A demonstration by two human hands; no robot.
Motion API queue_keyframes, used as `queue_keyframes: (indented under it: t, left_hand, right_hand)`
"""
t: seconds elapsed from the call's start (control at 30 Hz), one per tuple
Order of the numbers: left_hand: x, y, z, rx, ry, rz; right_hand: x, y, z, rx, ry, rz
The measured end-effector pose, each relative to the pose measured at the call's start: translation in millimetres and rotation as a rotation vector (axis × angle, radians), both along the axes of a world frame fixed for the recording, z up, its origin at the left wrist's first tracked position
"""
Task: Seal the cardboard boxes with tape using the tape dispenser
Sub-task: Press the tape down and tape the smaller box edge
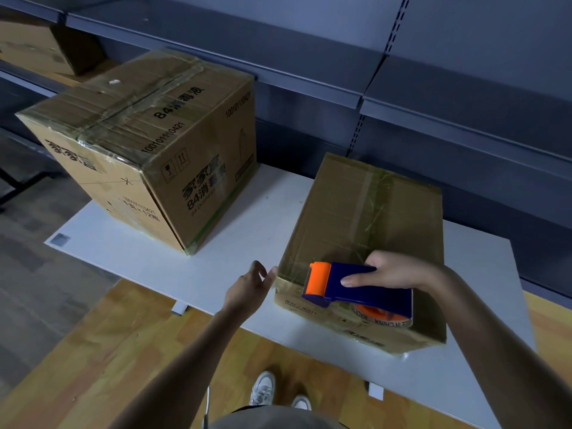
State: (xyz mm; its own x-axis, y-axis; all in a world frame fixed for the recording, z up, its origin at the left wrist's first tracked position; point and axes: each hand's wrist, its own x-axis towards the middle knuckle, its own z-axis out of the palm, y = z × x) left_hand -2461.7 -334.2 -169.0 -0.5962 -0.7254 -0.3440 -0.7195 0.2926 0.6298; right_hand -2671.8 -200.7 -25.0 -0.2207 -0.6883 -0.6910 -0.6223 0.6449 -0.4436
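A low cardboard box (365,218) lies on the white table (235,243) at the right, with clear tape running along its top seam. My right hand (393,270) grips a blue tape dispenser (362,289) with an orange roller, held over the box's near left corner. The dispenser's orange end points left at the box edge. My left hand (250,289) hovers open beside the box's left near corner, fingertips almost touching it. A larger printed cardboard box (148,144) stands at the table's left rear, its top covered with tape.
Grey metal shelving (433,88) runs behind the table. Another cardboard box (40,48) sits on a shelf at the upper left. Wooden floor (93,351) and my shoes (263,388) show below the table's front edge.
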Motion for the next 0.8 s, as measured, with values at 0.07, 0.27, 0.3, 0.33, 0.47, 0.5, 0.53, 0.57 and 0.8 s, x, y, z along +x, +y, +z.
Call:
queue_keyframes:
  t: [0.07,0.27,0.3,0.33,0.47,0.5,0.53,0.57,0.8]
  left_hand:
    - [-4.4,0.3,5.5,0.016,0.043,0.054]
    - [-10.7,16.2,29.0,-0.208,0.405,0.182]
    - [-13.9,20.3,33.4,-0.209,0.438,0.168]
    - [-17.8,24.5,37.0,-0.194,0.446,0.161]
    - [-31.2,33.4,40.9,0.032,0.423,0.262]
    - [-32.5,33.9,39.5,0.060,0.387,0.274]
    - [-32.8,34.1,37.1,0.052,0.345,0.265]
    - [-32.5,33.5,34.7,0.031,0.319,0.248]
    - [-25.7,7.5,34.3,-0.069,0.281,0.217]
  right_hand:
    - [1.5,-3.2,0.3,0.010,-0.006,0.020]
    - [-1.1,-1.1,0.6,0.020,-0.021,0.037]
    - [-2.5,0.4,-0.5,0.020,-0.028,0.024]
    - [-3.7,1.6,-1.2,0.024,-0.041,0.007]
    - [-7.5,5.3,-2.0,0.043,-0.120,-0.042]
    - [-8.1,6.4,-2.6,0.039,-0.135,-0.051]
    - [-8.2,7.1,-2.4,0.032,-0.152,-0.059]
    - [-8.3,7.4,-1.8,0.022,-0.177,-0.063]
    - [6.0,-17.1,0.4,-0.017,-0.257,-0.031]
